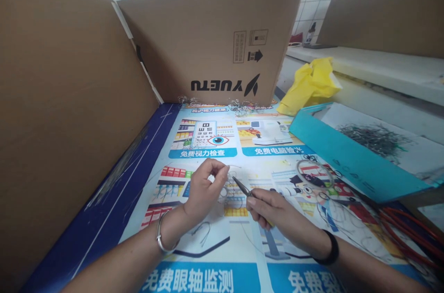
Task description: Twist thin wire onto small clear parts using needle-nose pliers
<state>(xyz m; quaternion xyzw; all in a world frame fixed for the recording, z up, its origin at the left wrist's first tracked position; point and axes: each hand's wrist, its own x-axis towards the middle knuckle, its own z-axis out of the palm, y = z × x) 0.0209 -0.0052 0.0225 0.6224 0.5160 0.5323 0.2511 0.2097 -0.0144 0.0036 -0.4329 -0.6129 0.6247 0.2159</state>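
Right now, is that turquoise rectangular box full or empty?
Neither: the box holds a dark heap of thin pieces; white surface shows around it.

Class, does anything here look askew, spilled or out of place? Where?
Yes: the lettering on the back cardboard panel is upside down. Tangled wire scraps lie loose along its foot, outside the blue box holding a dark heap of thin pieces, so they look stray, perhaps discarded.
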